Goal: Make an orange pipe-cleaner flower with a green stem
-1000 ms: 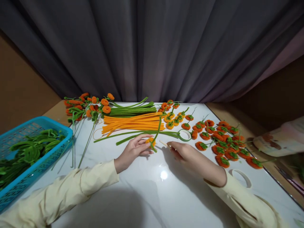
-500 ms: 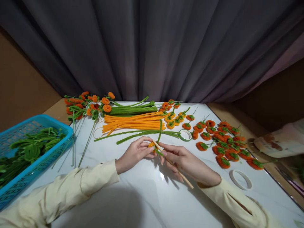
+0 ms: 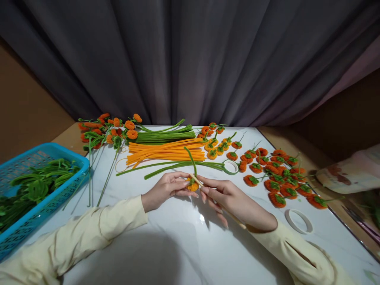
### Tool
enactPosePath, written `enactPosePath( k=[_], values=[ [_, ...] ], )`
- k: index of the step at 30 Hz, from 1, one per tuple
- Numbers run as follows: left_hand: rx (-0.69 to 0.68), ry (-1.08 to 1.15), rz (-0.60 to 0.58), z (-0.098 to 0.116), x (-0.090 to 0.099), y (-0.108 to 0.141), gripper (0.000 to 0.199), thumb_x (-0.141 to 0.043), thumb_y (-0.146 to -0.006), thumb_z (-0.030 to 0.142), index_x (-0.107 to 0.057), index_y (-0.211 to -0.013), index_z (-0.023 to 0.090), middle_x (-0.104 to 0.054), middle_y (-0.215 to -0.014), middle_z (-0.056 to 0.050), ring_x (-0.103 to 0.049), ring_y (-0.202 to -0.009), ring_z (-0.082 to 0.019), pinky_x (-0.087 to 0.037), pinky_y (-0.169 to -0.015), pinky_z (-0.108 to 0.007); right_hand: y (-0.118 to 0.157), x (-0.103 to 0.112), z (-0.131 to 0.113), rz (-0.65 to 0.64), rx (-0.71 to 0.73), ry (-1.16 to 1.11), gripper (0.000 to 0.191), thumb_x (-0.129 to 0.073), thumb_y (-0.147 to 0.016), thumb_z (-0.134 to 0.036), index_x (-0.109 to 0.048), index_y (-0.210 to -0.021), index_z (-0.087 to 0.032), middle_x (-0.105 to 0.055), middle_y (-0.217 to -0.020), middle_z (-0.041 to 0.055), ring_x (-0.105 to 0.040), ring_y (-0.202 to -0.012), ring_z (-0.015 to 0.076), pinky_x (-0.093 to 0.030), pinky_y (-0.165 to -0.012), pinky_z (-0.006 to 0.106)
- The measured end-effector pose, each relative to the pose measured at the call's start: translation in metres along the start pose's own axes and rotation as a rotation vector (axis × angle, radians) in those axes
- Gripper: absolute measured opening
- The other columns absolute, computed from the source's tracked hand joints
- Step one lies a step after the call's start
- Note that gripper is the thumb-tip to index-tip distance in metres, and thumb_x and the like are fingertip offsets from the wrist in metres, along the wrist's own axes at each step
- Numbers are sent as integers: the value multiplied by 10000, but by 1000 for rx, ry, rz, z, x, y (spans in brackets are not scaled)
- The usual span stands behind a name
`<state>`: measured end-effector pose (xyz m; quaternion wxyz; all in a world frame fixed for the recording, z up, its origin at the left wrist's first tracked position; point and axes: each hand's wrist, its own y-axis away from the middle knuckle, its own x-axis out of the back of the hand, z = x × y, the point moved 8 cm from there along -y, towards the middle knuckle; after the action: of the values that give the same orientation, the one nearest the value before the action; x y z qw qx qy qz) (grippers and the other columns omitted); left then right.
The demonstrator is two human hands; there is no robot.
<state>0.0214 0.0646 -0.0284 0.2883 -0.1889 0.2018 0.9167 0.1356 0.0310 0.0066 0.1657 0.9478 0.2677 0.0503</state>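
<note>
Between the fingertips of my left hand (image 3: 168,189) is a small yellow-orange pipe-cleaner flower (image 3: 193,185) with a green stem piece standing up from it. My right hand (image 3: 227,200) pinches a thin wooden stick (image 3: 199,181), whose tip rests against the green part of the flower. The stick's far end shows below my right palm. Just beyond my hands lie green pipe cleaners (image 3: 178,165) and a green-edged tape roll (image 3: 230,167). Behind them is a bundle of orange pipe cleaners (image 3: 163,151).
A blue basket (image 3: 84,164) of green pipe-cleaner leaves stands at left. Stemmed orange flowers (image 3: 130,130) lie at the back left, a green bundle (image 3: 166,135) beside them. Several orange flowers (image 3: 277,200) cover the right side, near a white ring (image 3: 299,221) and a cup (image 3: 347,172).
The flower has turned in my left fingers, so its yellow-orange face shows more and its green stem now leans left. The stick has shifted slightly along with my right hand.
</note>
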Motion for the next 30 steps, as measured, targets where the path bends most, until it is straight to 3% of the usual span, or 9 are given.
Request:
enactPosePath(
  k=[8,12,15,20,25,30],
  values=[
    [2,-65,-103,-1,-11,2,295,-656,-782,245,-581,-1021,89,-696,-930,-139,-700,-802,-238,-522,-819,-339,-1,-2,-4,1,-2,209,397,-404,-913,-330,-497,-1277,-199,-352,-532,-70,-335,-337,43,-325,-303,153],
    [-6,-40,-102,0,-8,1,331,-662,-779,252,-548,-1067,138,-703,-910,-108,-702,-793,-245,-532,-788,-338,0,1,-11,-4,-9,262,406,-400,-917,-338,-469,-1297,-213,-438,-604,-50,-360,-341,30,-316,-303,146],
    [-12,-38,-76,1,-5,1,371,-677,-765,270,-535,-1084,145,-705,-899,-102,-703,-784,-251,-534,-776,-334,3,12,-15,94,-60,241,440,-440,-901,-342,-409,-1322,-219,-492,-683,-29,-376,-373,37,-314,-296,145],
    [-120,-216,36,5,-3,3,393,-639,-797,310,-537,-1124,117,-693,-955,-125,-692,-841,-232,-539,-789,-335,9,13,-11,129,-169,178,458,-453,-894,-364,-402,-1319,-198,-480,-649,-32,-317,-377,35,-251,-278,133],
    [-205,-391,102,10,-7,8,343,-654,-773,305,-573,-1050,120,-695,-943,-102,-676,-866,-202,-543,-782,-298,3,0,-7,114,-113,130,462,-463,-881,-363,-404,-1314,-212,-488,-645,-49,-293,-329,28,-228,-246,145],
    [-158,-285,140,12,-1,7,378,-704,-720,344,-576,-1001,126,-712,-860,-90,-685,-780,-182,-539,-750,-296,-1,0,-9,170,-10,62,346,-470,-868,-403,-489,-1144,-195,-490,-619,-69,-293,-297,21,-237,-239,145]
  ],
)
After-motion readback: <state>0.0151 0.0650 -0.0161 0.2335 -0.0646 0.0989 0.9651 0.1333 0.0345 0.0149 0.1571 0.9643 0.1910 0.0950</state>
